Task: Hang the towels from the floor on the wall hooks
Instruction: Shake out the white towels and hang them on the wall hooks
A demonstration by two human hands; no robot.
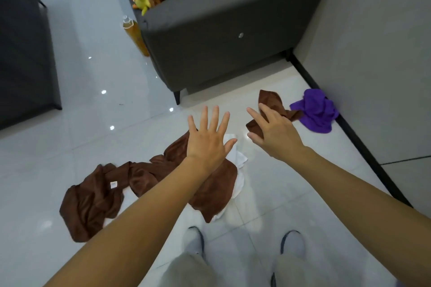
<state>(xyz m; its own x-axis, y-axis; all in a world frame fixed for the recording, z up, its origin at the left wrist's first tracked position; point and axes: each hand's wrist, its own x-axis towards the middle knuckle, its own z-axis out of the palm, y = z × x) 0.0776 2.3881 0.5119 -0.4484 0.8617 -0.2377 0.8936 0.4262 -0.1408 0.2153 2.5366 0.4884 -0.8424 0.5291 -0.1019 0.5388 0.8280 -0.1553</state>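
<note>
Towels: brown towel and white towel on floor, below left hand fingers; small towel behind right hand fingers; purple towel beyond.
Fingers: both hands spread, empty.
Advice: pinch one towel's edge, lift clear; hooks unseen.

Glossy white tile floor is reflecting small light spots. Grey sofa is standing by grey wall, black baseboard running along it. Dark cabinet is standing left. Orange bottle is standing beside sofa.
</note>
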